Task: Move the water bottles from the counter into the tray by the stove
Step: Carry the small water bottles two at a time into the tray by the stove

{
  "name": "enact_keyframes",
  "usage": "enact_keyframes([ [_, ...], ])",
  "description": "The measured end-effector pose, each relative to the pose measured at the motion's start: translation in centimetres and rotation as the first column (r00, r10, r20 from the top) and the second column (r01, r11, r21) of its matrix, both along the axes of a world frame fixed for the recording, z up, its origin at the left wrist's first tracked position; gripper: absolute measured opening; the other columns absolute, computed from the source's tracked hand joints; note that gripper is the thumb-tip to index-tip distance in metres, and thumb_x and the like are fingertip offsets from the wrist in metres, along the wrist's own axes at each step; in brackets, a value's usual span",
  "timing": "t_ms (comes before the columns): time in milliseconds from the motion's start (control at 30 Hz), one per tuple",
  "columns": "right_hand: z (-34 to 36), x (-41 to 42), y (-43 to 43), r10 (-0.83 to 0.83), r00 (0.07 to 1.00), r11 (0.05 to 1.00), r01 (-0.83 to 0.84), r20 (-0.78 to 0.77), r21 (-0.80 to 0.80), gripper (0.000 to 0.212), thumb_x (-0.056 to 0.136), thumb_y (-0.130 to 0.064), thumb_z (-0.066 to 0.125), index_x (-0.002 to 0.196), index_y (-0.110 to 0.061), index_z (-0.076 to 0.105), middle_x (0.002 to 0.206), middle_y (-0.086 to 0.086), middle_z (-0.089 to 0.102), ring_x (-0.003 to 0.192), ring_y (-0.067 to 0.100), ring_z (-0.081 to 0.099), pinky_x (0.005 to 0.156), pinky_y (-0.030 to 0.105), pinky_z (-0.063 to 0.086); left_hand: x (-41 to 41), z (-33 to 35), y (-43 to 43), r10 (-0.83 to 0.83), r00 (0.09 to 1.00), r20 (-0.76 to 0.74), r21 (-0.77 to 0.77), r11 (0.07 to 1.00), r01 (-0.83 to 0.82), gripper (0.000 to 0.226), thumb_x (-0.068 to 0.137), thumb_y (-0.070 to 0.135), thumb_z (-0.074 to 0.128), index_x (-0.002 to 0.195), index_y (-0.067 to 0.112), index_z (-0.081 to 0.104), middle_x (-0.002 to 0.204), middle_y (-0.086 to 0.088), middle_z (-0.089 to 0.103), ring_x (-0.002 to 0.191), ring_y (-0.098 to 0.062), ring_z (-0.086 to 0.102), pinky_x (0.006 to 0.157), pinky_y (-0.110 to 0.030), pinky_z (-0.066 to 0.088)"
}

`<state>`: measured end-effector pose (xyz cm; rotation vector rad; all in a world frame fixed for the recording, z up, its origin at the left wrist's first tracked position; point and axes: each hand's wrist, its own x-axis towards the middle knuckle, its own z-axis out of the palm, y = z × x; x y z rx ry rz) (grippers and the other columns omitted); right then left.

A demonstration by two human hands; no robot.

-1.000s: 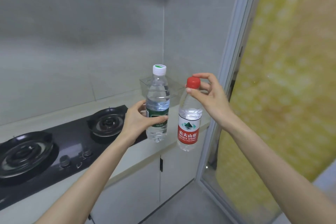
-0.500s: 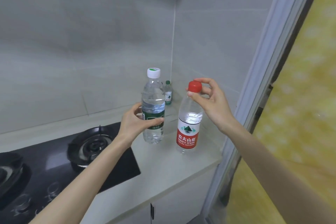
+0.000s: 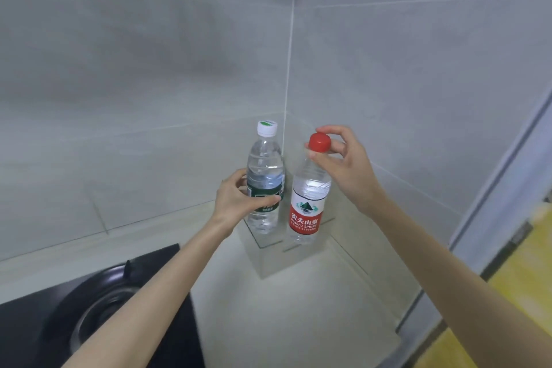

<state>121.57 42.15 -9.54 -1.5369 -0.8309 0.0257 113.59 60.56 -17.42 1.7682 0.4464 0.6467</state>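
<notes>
While gripped, green bottle (image 3: 264, 164) and red bottle (image 3: 307, 209) point caps-up; near-vertical.

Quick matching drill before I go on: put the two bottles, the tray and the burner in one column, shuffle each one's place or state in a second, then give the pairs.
1 green-label bottle
2 red-label bottle
3 clear tray
4 stove burner

A pinched at the cap by the right hand
B at the lower left of the view
C gripped round the middle by the left hand
D on the counter, in the corner

Pairs: 1-C, 2-A, 3-D, 4-B
</notes>
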Motion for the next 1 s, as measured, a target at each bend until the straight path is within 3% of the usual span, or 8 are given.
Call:
enact_keyframes([
  [200,-1.7,6.7,3.5,-0.048,0.998,0.999,0.048,-0.050,-0.017,0.037,0.083,-0.005,0.070,0.111,-0.023,0.054,0.106,0.005,0.071,0.097,0.012,0.067,0.083,0.019,0.053,6.5,-3.2,3.2,0.031,0.995,-0.090,-0.073,0.997,-0.038,0.073,0.050,0.016,0.093,0.115,0.016,0.060,0.108,0.001,0.066,0.100,-0.014,0.060,0.078,-0.019,0.046],
  [300,-3.6,9.9,5.1,-0.057,0.997,0.997,0.054,-0.054,-0.057,0.038,0.082,-0.006,0.071,0.108,-0.028,0.055,0.111,0.006,0.069,0.104,0.015,0.064,0.090,0.027,0.052,9.3,-4.9,4.0,0.046,0.990,-0.131,-0.112,0.992,-0.061,0.073,0.052,0.008,0.091,0.116,0.013,0.056,0.105,0.000,0.062,0.094,-0.013,0.058,0.071,-0.015,0.044],
  [433,-7.0,13.4,7.0,-0.052,0.996,0.993,0.043,-0.078,-0.109,0.040,0.081,-0.005,0.071,0.106,-0.032,0.056,0.111,-0.004,0.067,0.107,0.013,0.062,0.095,0.034,0.050,12.1,-7.3,4.1,0.067,0.977,-0.201,-0.143,0.985,-0.097,0.070,0.054,0.001,0.090,0.109,0.016,0.050,0.094,0.004,0.057,0.087,-0.014,0.058,0.074,-0.021,0.048],
  [567,-10.9,16.2,8.7,-0.046,0.993,0.986,0.028,-0.107,-0.162,0.039,0.080,-0.001,0.070,0.110,-0.022,0.057,0.104,-0.021,0.061,0.097,-0.002,0.059,0.091,0.025,0.046,14.2,-9.8,4.3,0.090,0.966,-0.242,-0.170,0.976,-0.133,0.066,0.055,-0.007,0.087,0.104,0.011,0.046,0.086,0.010,0.052,0.075,0.004,0.050,0.055,-0.002,0.044],
  [633,-13.0,17.6,9.4,-0.036,0.991,0.981,0.011,-0.126,-0.193,0.040,0.078,0.000,0.071,0.110,-0.021,0.058,0.103,-0.020,0.062,0.096,-0.004,0.060,0.091,0.024,0.046,15.1,-11.0,4.5,0.097,0.956,-0.277,-0.187,0.970,-0.153,0.065,0.057,-0.010,0.084,0.104,0.010,0.045,0.084,0.008,0.051,0.073,0.001,0.050,0.053,-0.002,0.043],
  [733,-15.4,19.2,10.5,-0.038,0.987,0.975,0.002,-0.159,-0.220,0.042,0.075,0.001,0.073,0.109,-0.020,0.059,0.102,-0.018,0.062,0.102,0.010,0.062,0.093,0.027,0.048,16.2,-12.5,4.6,0.138,0.939,-0.314,-0.201,0.957,-0.209,0.062,0.058,-0.014,0.082,0.100,0.009,0.043,0.081,0.008,0.049,0.075,-0.013,0.054,0.049,-0.003,0.043],
  [900,-17.7,20.8,11.8,-0.038,0.969,0.969,-0.023,-0.243,-0.247,0.041,0.074,0.007,0.073,0.106,-0.015,0.058,0.099,-0.007,0.063,0.088,-0.006,0.059,0.080,0.008,0.042,17.3,-14.7,4.7,0.183,0.915,-0.360,-0.257,0.923,-0.286,0.067,0.060,-0.013,0.081,0.103,0.011,0.037,0.083,0.005,0.049,0.078,-0.013,0.051,0.044,-0.003,0.042],
  [1000,-18.7,21.3,12.1,-0.015,0.961,0.959,-0.064,-0.278,-0.275,0.042,0.074,0.009,0.072,0.106,-0.014,0.058,0.098,-0.006,0.064,0.090,-0.002,0.060,0.079,0.005,0.042,17.7,-15.8,4.7,0.184,0.899,-0.398,-0.232,0.928,-0.293,0.070,0.058,-0.009,0.084,0.104,0.013,0.036,0.095,-0.002,0.054,0.087,-0.017,0.052,0.049,-0.007,0.043],
])
